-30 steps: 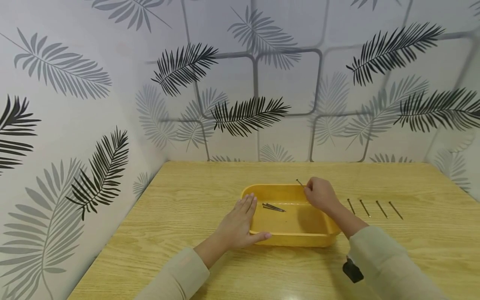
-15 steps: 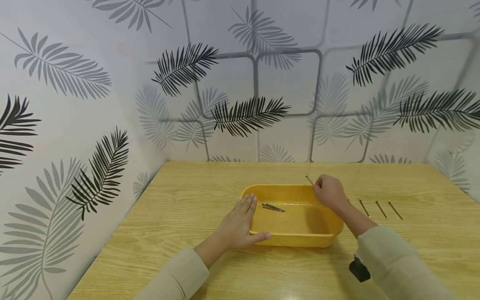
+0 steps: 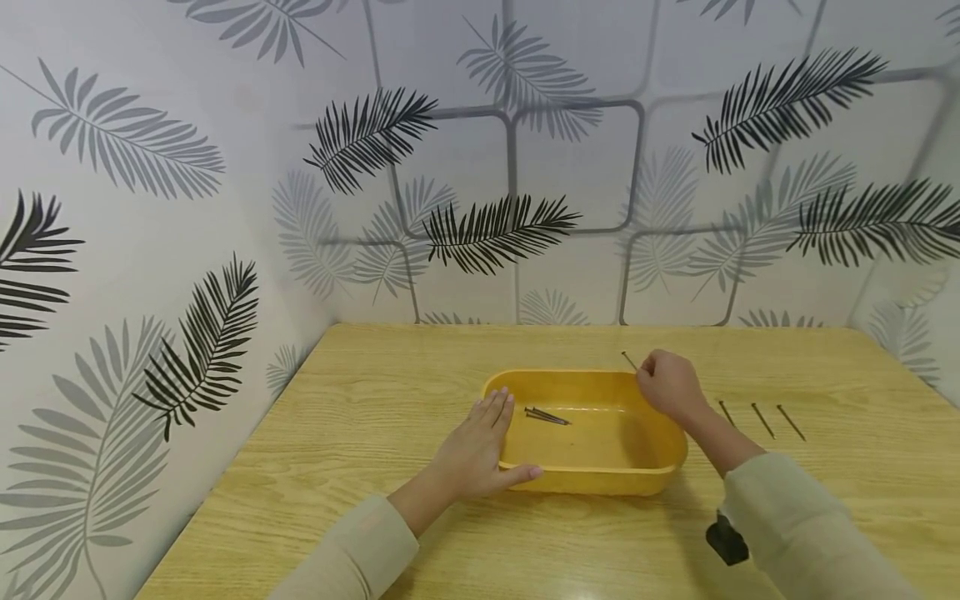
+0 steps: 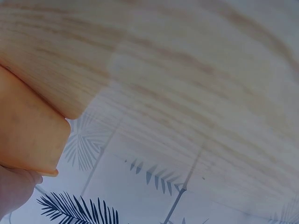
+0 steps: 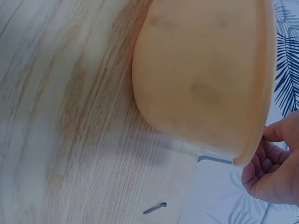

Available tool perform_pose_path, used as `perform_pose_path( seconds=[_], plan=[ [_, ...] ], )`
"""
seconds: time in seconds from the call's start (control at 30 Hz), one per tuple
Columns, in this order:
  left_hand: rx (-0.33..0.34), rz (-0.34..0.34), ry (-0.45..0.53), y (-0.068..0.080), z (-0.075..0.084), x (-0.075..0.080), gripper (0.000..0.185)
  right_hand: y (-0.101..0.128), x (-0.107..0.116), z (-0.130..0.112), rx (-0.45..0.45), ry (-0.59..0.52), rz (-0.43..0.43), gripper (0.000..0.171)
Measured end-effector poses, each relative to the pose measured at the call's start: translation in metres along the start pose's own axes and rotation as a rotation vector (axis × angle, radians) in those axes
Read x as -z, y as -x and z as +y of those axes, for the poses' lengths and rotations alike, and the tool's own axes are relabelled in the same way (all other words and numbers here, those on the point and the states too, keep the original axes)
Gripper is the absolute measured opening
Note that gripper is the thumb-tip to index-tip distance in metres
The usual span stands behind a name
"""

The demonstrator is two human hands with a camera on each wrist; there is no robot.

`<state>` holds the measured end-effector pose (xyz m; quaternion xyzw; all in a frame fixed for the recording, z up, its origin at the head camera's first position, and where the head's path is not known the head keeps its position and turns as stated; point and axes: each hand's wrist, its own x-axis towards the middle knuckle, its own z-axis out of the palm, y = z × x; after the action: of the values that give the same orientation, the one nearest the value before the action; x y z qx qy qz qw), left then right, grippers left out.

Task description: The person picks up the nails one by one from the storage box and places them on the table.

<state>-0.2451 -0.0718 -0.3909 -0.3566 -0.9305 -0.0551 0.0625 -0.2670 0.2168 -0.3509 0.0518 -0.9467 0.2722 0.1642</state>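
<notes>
Yellow rounded plastic tray sits mid-worktop on pale wood grain, two thin dark nails lying inside near its left wall. Left hand rests flat, fingers straight, against the tray's left side. Right hand, fingers curled, pinches a thin dark nail above the tray's far right corner. Three more nails lie in a row to the right

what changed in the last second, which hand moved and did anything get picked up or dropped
The right hand, pinching a nail, moved rightward from over the yellow tray to past its far right corner, now covering one of the four nails lying on the table. Nothing was let go. The left hand stayed against the tray's left side, and the nails in the tray did not move.
</notes>
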Motion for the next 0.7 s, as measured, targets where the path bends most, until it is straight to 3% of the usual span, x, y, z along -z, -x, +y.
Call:
perform_pose_path(
  seconds=[0.7],
  plan=[
    [0.0, 0.007, 0.011, 0.0, 0.0, 0.0, 0.11, 0.007, 0.01, 0.013, -0.05, -0.001, -0.022, 0.016]
  ],
)
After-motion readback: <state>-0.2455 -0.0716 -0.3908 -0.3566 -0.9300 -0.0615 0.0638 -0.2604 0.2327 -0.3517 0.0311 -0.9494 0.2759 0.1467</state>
